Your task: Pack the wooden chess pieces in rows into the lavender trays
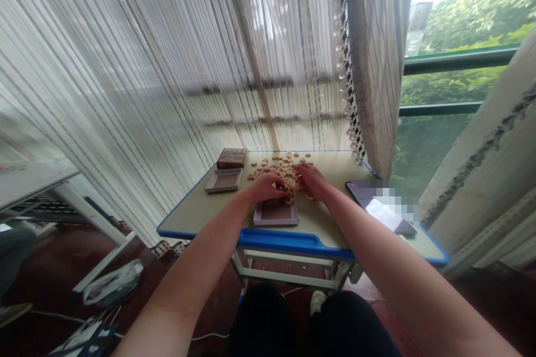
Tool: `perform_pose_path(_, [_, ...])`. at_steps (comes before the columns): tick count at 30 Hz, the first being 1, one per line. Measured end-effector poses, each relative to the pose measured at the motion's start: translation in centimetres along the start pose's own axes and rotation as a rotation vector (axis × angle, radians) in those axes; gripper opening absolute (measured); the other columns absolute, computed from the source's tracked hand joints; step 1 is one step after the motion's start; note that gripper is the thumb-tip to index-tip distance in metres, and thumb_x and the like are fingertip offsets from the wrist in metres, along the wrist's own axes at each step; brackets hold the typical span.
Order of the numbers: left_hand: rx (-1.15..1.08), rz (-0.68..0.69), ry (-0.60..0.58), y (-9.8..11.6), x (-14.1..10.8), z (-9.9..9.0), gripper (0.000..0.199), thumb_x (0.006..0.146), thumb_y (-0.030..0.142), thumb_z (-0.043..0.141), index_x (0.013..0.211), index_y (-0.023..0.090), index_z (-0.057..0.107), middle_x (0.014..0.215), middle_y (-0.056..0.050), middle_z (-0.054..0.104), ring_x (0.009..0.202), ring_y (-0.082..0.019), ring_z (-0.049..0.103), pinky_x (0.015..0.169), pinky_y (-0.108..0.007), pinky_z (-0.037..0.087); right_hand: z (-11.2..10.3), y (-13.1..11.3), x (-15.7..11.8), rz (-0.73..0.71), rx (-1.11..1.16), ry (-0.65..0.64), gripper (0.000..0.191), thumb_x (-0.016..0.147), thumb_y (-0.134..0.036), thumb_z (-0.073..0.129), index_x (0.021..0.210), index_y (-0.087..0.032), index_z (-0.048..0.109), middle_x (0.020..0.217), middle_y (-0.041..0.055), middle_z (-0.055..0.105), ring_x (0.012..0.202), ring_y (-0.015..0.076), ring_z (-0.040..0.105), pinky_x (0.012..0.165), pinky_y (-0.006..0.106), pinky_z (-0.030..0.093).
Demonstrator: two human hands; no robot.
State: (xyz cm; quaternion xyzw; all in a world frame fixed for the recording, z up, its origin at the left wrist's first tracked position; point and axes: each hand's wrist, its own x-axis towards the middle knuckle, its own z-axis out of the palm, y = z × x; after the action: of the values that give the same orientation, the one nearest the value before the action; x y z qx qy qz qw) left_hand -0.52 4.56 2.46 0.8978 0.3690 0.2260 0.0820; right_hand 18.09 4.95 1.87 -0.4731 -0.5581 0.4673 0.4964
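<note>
Many round wooden pieces (276, 169) are spread over the far middle of the table. My left hand (268, 187) is over the far edge of a shallow open box (276, 222), its fingers curled around one or more pieces at the box's far right corner. A few pieces (288, 201) show just under those fingers. To the right, my right hand (307, 177) is bent over the right side of the spread pieces, its fingertips at some of them. Whether it grips one is too small to tell.
The blue-edged table (188, 215) also holds a second shallow tray (224, 180) and a brown box (231, 158) at the left. A dark tablet-like object (379, 206) lies at the right. Curtains (293, 95) hang behind the table.
</note>
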Motion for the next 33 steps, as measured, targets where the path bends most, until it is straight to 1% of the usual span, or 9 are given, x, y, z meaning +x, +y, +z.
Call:
perform_pose_path(7, [0.009,0.051,0.02,0.18,0.07,0.02,0.026,0.068,0.043,0.064,0.084,0.022,0.07,0.08,-0.001,0.068,0.077,-0.014,0.059,0.075,-0.024,0.043,0.36,0.09,-0.1,-0.032,-0.032,-0.004,0.026,0.072,-0.044,0.057,0.081,-0.02,0.056,0.068,-0.0004,0.055,0.049,0.007,0.047,0.041,0.018,0.036])
perform_pose_path(13, [-0.019,0.059,0.016,0.08,0.22,0.31,0.03,0.069,0.045,0.063,0.085,0.021,0.07,0.081,-0.002,0.067,0.077,-0.013,0.058,0.073,-0.023,0.042,0.28,-0.03,-0.26,-0.07,-0.047,-0.005,0.025,0.072,-0.043,0.058,0.071,-0.018,0.054,0.059,-0.0021,0.05,0.047,0.0067,0.046,0.039,0.017,0.032])
perform_pose_path(18, [-0.046,0.052,-0.013,0.07,0.15,0.16,0.033,0.069,0.046,0.063,0.088,0.02,0.07,0.081,-0.002,0.067,0.077,-0.014,0.057,0.073,-0.023,0.042,0.14,-0.03,-0.15,-0.086,-0.06,0.002,0.024,0.073,-0.042,0.057,0.07,-0.018,0.054,0.059,-0.0019,0.052,0.046,0.0069,0.045,0.038,0.018,0.032])
perform_pose_path(21, [-0.059,0.052,-0.04,-0.05,0.17,0.06,0.031,0.071,0.043,0.062,0.09,0.019,0.07,0.08,-0.003,0.066,0.074,-0.013,0.057,0.071,-0.022,0.042,0.08,0.04,-0.03,-0.101,-0.065,0.008,0.025,0.073,-0.043,0.057,0.07,-0.019,0.055,0.06,-0.0018,0.052,0.047,0.0071,0.046,0.039,0.018,0.032])
perform_pose_path(25, [-0.064,0.075,-0.033,-0.27,0.26,0.14,0.028,0.072,0.039,0.062,0.09,0.019,0.07,0.08,-0.003,0.066,0.074,-0.012,0.056,0.071,-0.022,0.041,0.18,-0.09,-0.12,-0.105,-0.054,0.0,0.025,0.072,-0.043,0.057,0.071,-0.019,0.055,0.059,-0.0022,0.052,0.047,0.0074,0.046,0.039,0.019,0.032])
perform_pose_path(29, [-0.071,0.089,-0.044,-0.5,0.31,0.26,0.03,0.072,0.041,0.061,0.091,0.02,0.07,0.078,-0.003,0.065,0.071,-0.012,0.056,0.068,-0.022,0.041,0.38,-0.45,-0.46,-0.105,-0.055,0.012,0.025,0.071,-0.042,0.058,0.069,-0.018,0.054,0.058,-0.0029,0.05,0.045,0.0066,0.043,0.039,0.019,0.03])
perform_pose_path(33, [-0.096,0.102,-0.04,-0.66,0.32,0.3,0.031,0.071,0.043,0.062,0.09,0.02,0.07,0.08,-0.004,0.066,0.073,-0.013,0.058,0.072,-0.023,0.042,0.52,-0.66,-0.85,-0.123,-0.04,-0.019,0.025,0.07,-0.043,0.059,0.069,-0.018,0.054,0.054,-0.0044,0.047,0.043,0.006,0.038,0.039,0.019,0.028])
